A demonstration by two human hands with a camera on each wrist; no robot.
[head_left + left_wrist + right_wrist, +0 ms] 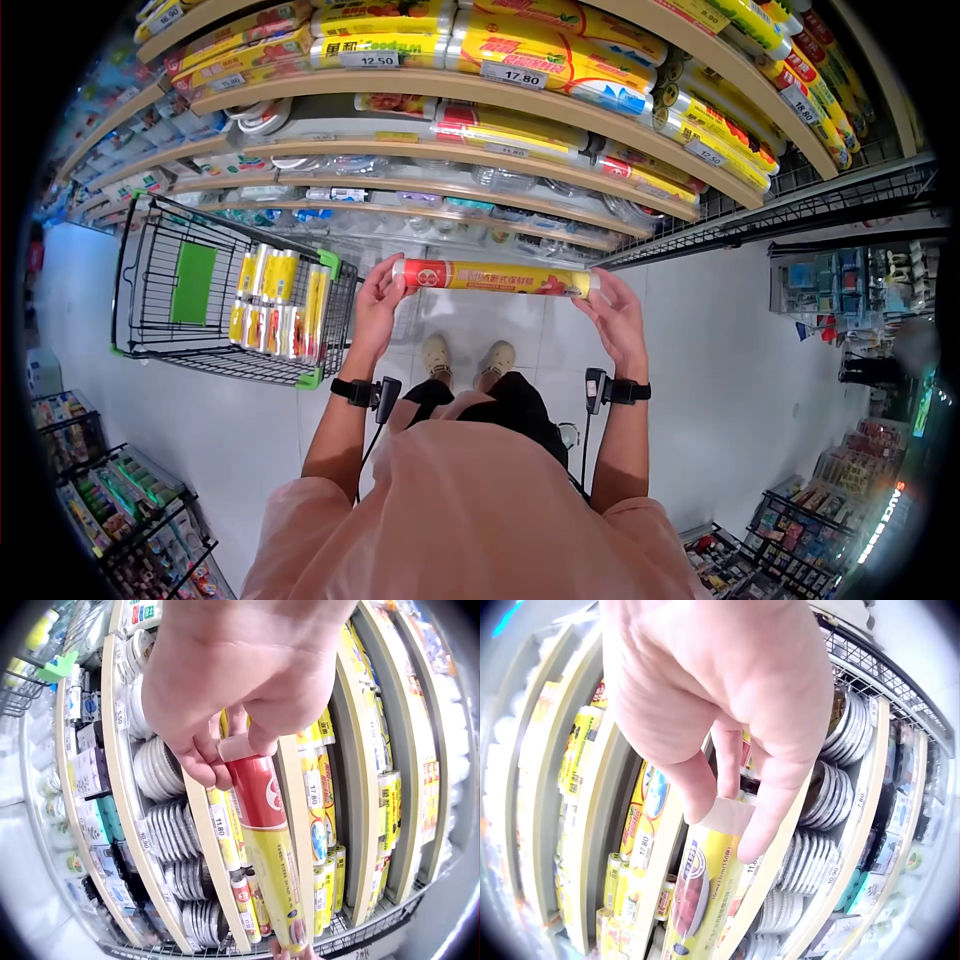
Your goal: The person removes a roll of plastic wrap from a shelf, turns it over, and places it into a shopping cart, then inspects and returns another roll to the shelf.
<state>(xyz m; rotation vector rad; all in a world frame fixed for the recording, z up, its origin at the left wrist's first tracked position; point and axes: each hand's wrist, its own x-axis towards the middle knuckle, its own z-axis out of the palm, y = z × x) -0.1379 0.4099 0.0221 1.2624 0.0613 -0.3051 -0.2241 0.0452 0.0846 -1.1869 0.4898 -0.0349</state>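
Observation:
A yellow-and-red wrapped roll of cling film (495, 278) is held level in front of the body, between both hands. My left hand (380, 300) pinches its red end; in the left wrist view, thumb and fingers close round the pale end of the roll (259, 802). The yellow end is gripped by my right hand (616, 310). Seen from the right wrist, thumb and fingers (763, 817) hold that end of the roll (705, 892), which carries a printed oval picture.
Store shelves (480, 88) with price tags and several yellow rolls rise ahead. On the left stands a shopping cart (130, 300) with upright yellow packs (270, 300) inside. Stacks of silvery round plates (174, 829) fill a lower shelf. More racks (130, 510) stand behind on both sides.

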